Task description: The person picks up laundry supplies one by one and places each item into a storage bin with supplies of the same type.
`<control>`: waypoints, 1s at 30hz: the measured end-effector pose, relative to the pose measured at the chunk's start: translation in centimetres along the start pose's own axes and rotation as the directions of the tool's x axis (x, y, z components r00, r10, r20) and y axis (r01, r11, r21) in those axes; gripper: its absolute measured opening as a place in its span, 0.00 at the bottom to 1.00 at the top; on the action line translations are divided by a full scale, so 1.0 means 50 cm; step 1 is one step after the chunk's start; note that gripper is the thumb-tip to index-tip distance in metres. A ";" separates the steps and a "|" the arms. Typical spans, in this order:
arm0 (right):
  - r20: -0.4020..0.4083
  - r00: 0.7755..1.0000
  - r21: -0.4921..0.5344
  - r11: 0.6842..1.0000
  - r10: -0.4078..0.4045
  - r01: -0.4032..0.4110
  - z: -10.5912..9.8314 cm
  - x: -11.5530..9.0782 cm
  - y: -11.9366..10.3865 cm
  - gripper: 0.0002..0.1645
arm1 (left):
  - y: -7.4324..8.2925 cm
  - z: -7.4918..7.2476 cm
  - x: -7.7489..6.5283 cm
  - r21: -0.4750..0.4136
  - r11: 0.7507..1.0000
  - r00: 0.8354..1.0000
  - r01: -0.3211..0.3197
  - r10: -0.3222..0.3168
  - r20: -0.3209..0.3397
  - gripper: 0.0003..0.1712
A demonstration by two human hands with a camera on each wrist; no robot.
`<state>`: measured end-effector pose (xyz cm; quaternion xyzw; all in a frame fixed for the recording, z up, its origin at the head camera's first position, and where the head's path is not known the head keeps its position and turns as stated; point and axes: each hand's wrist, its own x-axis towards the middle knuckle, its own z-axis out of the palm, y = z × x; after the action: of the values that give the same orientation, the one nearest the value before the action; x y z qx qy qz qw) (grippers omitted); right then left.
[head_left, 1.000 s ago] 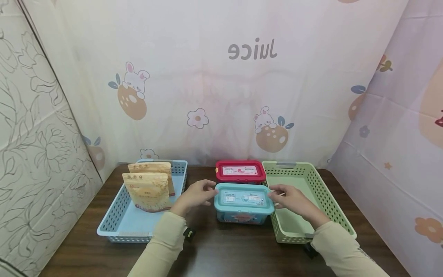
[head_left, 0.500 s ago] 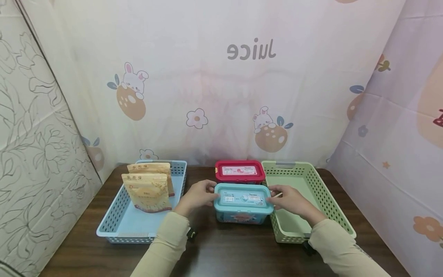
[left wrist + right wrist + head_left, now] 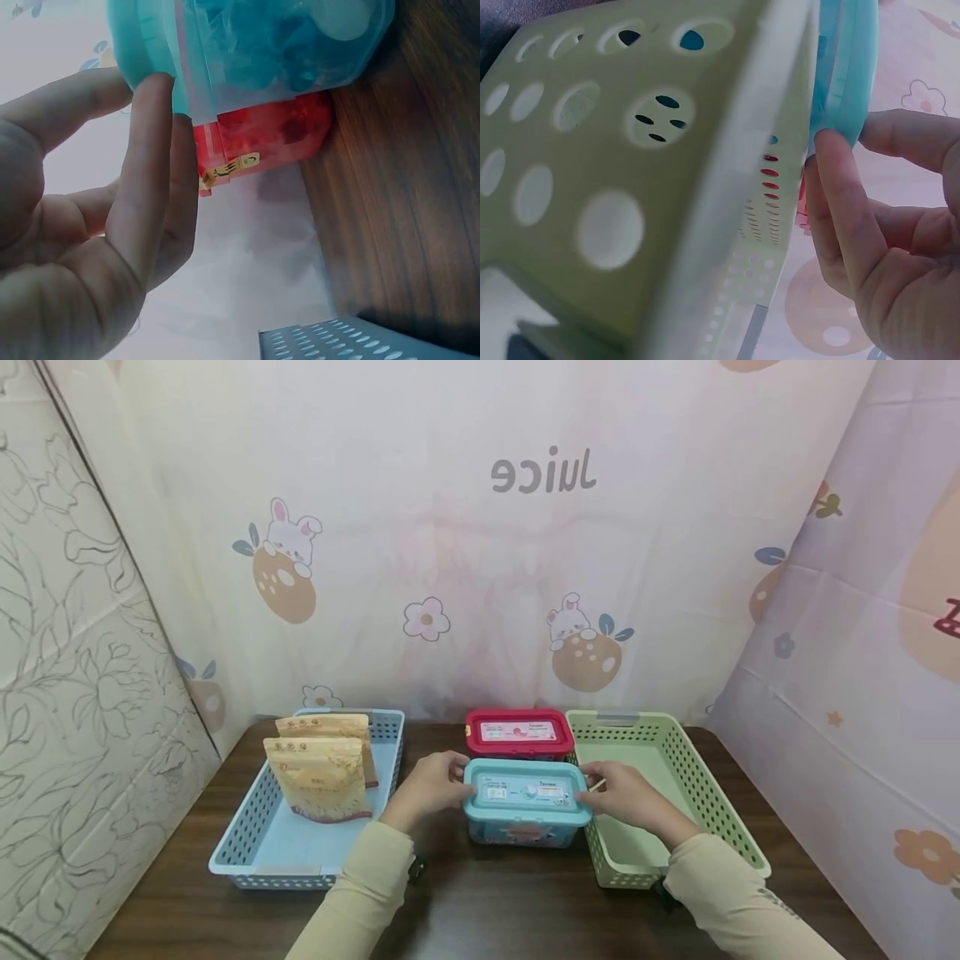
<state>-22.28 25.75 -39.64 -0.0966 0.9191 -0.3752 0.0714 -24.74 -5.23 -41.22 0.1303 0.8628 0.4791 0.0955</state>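
Observation:
A teal-lidded plastic tub [image 3: 525, 810] stands on the dark wooden table between two baskets, its label facing up. My left hand [image 3: 432, 789] pinches the left end of its lid, thumb on top and fingers under the rim; the left wrist view shows the fingertips at the lid's edge [image 3: 150, 45]. At the other end, my right hand [image 3: 624, 792] pinches the lid's right rim [image 3: 851, 82] in the same way, above the green basket's side. Directly behind stands a similar tub with a red lid [image 3: 519, 732]. Bluish contents show through the teal tub's clear wall [image 3: 277, 52].
On the left a light blue basket [image 3: 240, 852] holds two upright yellow pouches [image 3: 318, 781]. A green basket [image 3: 622, 835] stands close against the tubs on the right. A printed curtain [image 3: 480, 552] hangs behind the table [image 3: 487, 910].
Both hands have closed in on the lid's ends, thumbs settling onto its top. The tub keeps its place between the baskets.

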 end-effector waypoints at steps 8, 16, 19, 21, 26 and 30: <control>-0.001 1.000 -0.021 1.000 -0.023 0.023 -0.001 -0.004 -0.011 0.29 | 0.000 -0.006 0.000 0.002 1.000 1.000 -0.005 0.004 0.012 0.28; 0.009 0.998 -0.041 0.998 -0.056 0.056 0.007 -0.001 -0.018 0.29 | -0.002 -0.016 -0.010 0.020 1.000 1.000 -0.007 0.007 0.010 0.28; 0.013 0.999 -0.046 0.998 -0.052 0.053 0.011 0.001 -0.021 0.30 | -0.002 -0.021 -0.015 0.025 1.000 1.000 -0.010 0.010 0.009 0.27; 0.014 0.998 -0.057 0.997 -0.057 0.058 0.013 0.003 -0.024 0.30 | -0.001 -0.024 -0.018 0.029 1.000 1.000 -0.011 0.011 0.004 0.27; 0.019 0.998 -0.054 0.997 -0.062 0.063 0.021 0.009 -0.032 0.29 | -0.004 -0.032 -0.025 0.056 0.998 1.000 -0.002 0.002 -0.015 0.27; 0.028 0.998 -0.014 0.999 -0.049 0.049 0.031 0.016 -0.038 0.29 | -0.007 -0.041 -0.031 0.085 0.996 1.000 0.013 -0.011 -0.023 0.27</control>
<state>-22.52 23.20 -39.42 -0.1246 0.9181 -0.3688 0.0742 -23.88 -7.53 -40.36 0.1238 0.8841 0.4430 0.0829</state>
